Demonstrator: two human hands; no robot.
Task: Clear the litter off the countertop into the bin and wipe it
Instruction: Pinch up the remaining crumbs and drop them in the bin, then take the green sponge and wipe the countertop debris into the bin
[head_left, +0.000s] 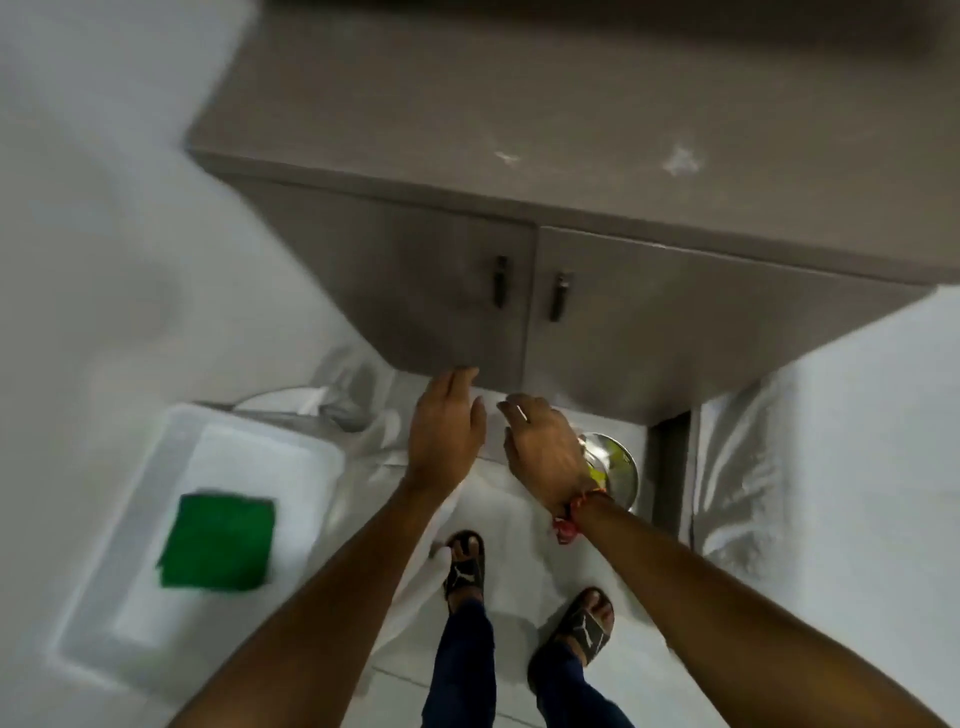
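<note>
Countertop (597, 98), grey-brown, fills the upper part of the head view; the frame is motion-blurred. Two small pale scraps of litter lie on it toward the right: one (506, 157) nearer the middle, a larger one (680, 161) just right of it, apart from each other. Below the counter edge, two cabinet doors, each with a dark vertical handle (500, 281) close to the centre seam.

Bin (615, 470): round, metal, on the floor at the foot of the cabinet, seen from above and partly hidden by the right wrist. Something yellowish-green shows inside; too blurred to identify.

Left hand (448, 426) held out low in front of the cabinet base, palm down, fingers loosely extended, nothing in it. Right hand (543, 447) beside it, near but not touching, fingers spread and slack, also empty; it sits above the bin's left rim. A red-orange thread band (571, 514) circles the right wrist.

Left of the person, a white plastic tray (104, 597) holding a white cloth (244, 457), with a green scouring pad (218, 543) lying flat on that cloth. White sheeting covers surfaces at both sides.

Feet in black sandals (465, 566) on pale floor tiles, dark trousers above.
</note>
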